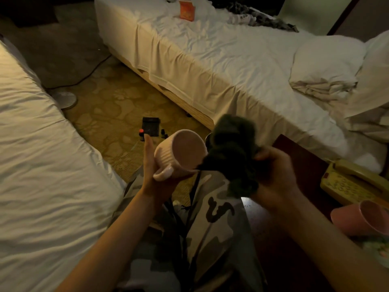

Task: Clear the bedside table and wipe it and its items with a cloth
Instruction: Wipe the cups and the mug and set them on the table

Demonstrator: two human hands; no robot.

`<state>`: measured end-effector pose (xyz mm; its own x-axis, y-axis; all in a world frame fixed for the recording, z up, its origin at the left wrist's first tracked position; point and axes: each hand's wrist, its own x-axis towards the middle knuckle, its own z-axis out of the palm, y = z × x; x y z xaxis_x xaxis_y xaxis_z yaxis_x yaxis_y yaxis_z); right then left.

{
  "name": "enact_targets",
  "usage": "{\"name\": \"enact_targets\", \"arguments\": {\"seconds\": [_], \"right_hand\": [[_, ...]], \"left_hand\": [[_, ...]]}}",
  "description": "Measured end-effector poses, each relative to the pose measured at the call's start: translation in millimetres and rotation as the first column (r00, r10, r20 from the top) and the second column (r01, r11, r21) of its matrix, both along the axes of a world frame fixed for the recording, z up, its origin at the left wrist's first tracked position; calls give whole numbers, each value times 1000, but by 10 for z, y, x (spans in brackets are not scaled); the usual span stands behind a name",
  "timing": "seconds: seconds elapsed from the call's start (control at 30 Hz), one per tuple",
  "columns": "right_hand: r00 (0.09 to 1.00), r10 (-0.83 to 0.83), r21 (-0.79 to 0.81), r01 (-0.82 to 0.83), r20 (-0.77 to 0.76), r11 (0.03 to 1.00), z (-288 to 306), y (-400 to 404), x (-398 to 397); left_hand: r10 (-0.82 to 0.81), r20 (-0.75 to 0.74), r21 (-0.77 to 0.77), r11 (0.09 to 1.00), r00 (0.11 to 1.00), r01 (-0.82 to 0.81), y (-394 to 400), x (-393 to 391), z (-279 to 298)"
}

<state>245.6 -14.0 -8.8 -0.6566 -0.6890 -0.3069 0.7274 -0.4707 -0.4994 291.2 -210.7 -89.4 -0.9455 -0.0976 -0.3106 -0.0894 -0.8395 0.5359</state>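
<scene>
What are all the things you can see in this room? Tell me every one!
Ribbed ceramic mug: one, pale pink, held in the air between the beds.
Fuzzy cloth: one, dark green, bunched at the mug's rim.
Wooden bedside table: one, dark red-brown, lower right.
Push-button telephone: one, yellowish, on the table.
Plastic cup: one, pink, lying on its side by the telephone.
Beds: two, white sheets, left and right.
Pillow: one, white, right bed.
Cardboard box: one, orange, right bed.
Flat case: one, black, on the carpet.
Left hand: grips the mug.
Right hand: grips the cloth.
</scene>
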Motion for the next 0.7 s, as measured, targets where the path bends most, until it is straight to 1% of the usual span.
{"name": "enact_targets", "arguments": {"seconds": [0.07, 0.1, 0.13, 0.2, 0.23, 0.27, 0.3, 0.33, 0.37, 0.4, 0.43, 0.47, 0.5, 0.53, 0.57, 0.6, 0.63, 0.67, 0.7], "right_hand": [[999, 0, -60, -3, -51, 998, 89, 127, -64], [997, 21, -64, -26, -76, 998, 125, 158, -81], [994, 27, -26, -30, -104, 999, 153, 173, -90], [987, -60, 142, 82, -151, 986, 171, 175, -105], [978, -124, 200, 156, -166, 967, 179, 164, -105], [971, -158, 213, 195, -180, 957, 190, 141, -99], [964, -168, 217, 212, -205, 953, 174, 122, -105], [957, -172, 227, 226, -235, 947, 156, 112, -98], [942, -153, 252, 233, -300, 939, 126, 92, -69], [912, -113, 291, 241, -395, 926, 103, 64, -15], [851, -20, 345, 234, -525, 909, 85, 10, 62], [761, 104, 407, 221, -640, 886, 61, -63, 147], [661, 220, 458, 210, -718, 864, 4, -130, 217], [582, 293, 490, 213, -758, 845, -62, -203, 279], [524, 321, 500, 245, -789, 830, -153, -255, 307], [494, 311, 494, 298, -812, 816, -206, -316, 325], [488, 275, 481, 367, -828, 796, -253, -364, 321], [503, 216, 456, 420, -837, 785, -272, -407, 319], [525, 152, 432, 466, -837, 772, -302, -434, 305]], "left_hand": [[26, 94, 64, 997, 995, -32, -36, 48, -36], [16, 90, 102, 994, 996, -25, -48, 74, -74], [-37, 45, 160, 987, 998, 29, -41, 94, -90], [-134, -113, 291, 943, 985, 161, -11, 132, -117], [-164, -160, 340, 917, 973, 211, 2, 153, -134], [-214, -165, 382, 886, 963, 262, 50, 204, -168], [-267, -153, 379, 873, 951, 306, 98, 257, -161], [-305, -177, 382, 855, 936, 351, 84, 267, -193], [-313, -223, 422, 823, 923, 380, 89, 279, -131], [-300, -206, 427, 829, 931, 362, 108, 278, -71], [-296, -183, 418, 840, 938, 347, 152, 249, -21], [-283, -100, 412, 861, 954, 298, 175, 234, -8], [-226, -4, 327, 920, 974, 215, 210, 196, -11], [-190, 47, 193, 965, 981, 177, 233, 175, 4], [-170, 47, 120, 979, 984, 164, 260, 162, 70], [-139, 102, 82, 988, 985, 130, 288, 141, 94], [-96, 160, 51, 995, 982, 89, 312, 114, 117], [-57, 191, -13, 998, 980, 60, 308, 99, 97], [-47, 202, -116, 991, 978, 72, 307, 84, 101]]}}
